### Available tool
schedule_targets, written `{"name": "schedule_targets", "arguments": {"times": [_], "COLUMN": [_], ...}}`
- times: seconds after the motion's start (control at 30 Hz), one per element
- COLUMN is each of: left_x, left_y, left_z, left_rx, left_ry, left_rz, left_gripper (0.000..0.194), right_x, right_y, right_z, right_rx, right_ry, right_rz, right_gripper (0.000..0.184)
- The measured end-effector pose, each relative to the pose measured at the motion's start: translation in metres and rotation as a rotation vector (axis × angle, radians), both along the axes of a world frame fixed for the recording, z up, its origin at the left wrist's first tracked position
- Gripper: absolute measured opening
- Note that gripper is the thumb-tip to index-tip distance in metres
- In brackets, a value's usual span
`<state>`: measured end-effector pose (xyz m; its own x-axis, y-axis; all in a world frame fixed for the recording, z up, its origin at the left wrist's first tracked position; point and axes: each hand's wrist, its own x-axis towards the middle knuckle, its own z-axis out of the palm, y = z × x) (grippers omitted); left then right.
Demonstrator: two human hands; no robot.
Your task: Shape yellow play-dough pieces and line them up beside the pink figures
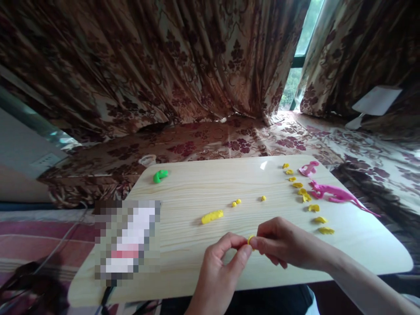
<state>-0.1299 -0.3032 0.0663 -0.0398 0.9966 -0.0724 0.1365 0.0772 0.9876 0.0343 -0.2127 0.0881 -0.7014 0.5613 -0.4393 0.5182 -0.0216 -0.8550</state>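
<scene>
A: Hands first. What are they doing?

B: Both meet over the near edge of the wooden board point(183, 245). The left hand point(218, 267) and the right hand point(285, 245) pinch one small yellow clay bit point(250, 239) between thumb and fingertips, one hand from each side. Most of the bit is hidden by the fingers.

A: Nearest loose pieces?

B: A yellow clay roll point(212, 216) lies on the board just beyond the left hand. Farther on, a pair of tiny yellow balls point(236, 202), touching, and a single yellow ball point(263, 198) apart to their right.

A: The right side?

B: A row of yellow petal pieces point(310, 199) runs from the far edge toward the near right. Beside it, touching near the middle, lies a pink clay figure point(334, 194) with a thin tail; a smaller pink piece point(308, 168) sits near the far corner.

A: Any containers?

B: A small clear cup point(147, 160) stands just off the far left corner, on the patterned cloth; contents cannot be told. A green clay lump point(160, 175) lies on the board near it.

A: Left of the board?

B: A blurred patch point(127, 240); unreadable.
</scene>
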Motion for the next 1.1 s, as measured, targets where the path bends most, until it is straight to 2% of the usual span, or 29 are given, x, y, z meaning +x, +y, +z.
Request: {"name": "schedule_targets", "arguments": {"times": [0.17, 0.3, 0.4, 0.53, 0.83, 1.1], "left_x": [0.002, 0.003, 0.005, 0.005, 0.0, 0.001], "left_y": [0.003, 0.006, 0.008, 0.011, 0.012, 0.014], "left_z": [-0.008, -0.014, -0.012, -0.01, -0.022, -0.013], "left_rx": [-0.048, -0.082, -0.092, -0.103, -0.147, -0.132], "left_ry": [0.04, 0.021, -0.002, 0.006, -0.054, 0.063], "left_rz": [0.063, 0.109, 0.09, 0.085, 0.099, 0.066], "left_gripper": [0.019, 0.019, 0.02, 0.017, 0.013, 0.012], "right_x": [0.013, 0.01, 0.003, -0.003, -0.005, -0.005], "right_y": [0.006, 0.0, -0.008, -0.011, -0.01, -0.005], "right_z": [-0.002, -0.009, -0.017, -0.024, -0.029, -0.028], "right_rx": [-0.09, 0.052, 0.151, 0.219, 0.283, 0.352], "right_ry": [0.101, 0.177, 0.223, 0.221, 0.21, 0.287], "right_rz": [-0.021, -0.126, -0.177, -0.247, -0.221, -0.14], "right_gripper": [0.035, 0.029, 0.021, 0.02, 0.021, 0.014]}}
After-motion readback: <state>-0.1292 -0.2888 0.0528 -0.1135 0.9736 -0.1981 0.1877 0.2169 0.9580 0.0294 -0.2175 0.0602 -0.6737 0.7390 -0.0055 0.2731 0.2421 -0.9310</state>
